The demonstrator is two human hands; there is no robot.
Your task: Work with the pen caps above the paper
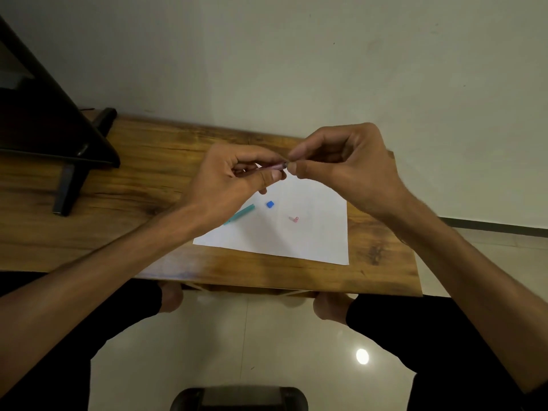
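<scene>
A small pinkish tube (274, 166) was held above the white paper (299, 232), pinched in the curled fingers of the left hand (234, 179). The right hand (341, 167) pinched its tip between thumb and forefinger. Below the left hand lay a teal stick (239, 214), with a blue block (269, 204) and a tiny pink piece (294, 218) below the right, on the wooden table (133, 203).

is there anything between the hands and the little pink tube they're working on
Nothing visible: the left hand already grips the pink tube, and the right hand pinches at its end, above the white paper.
</scene>
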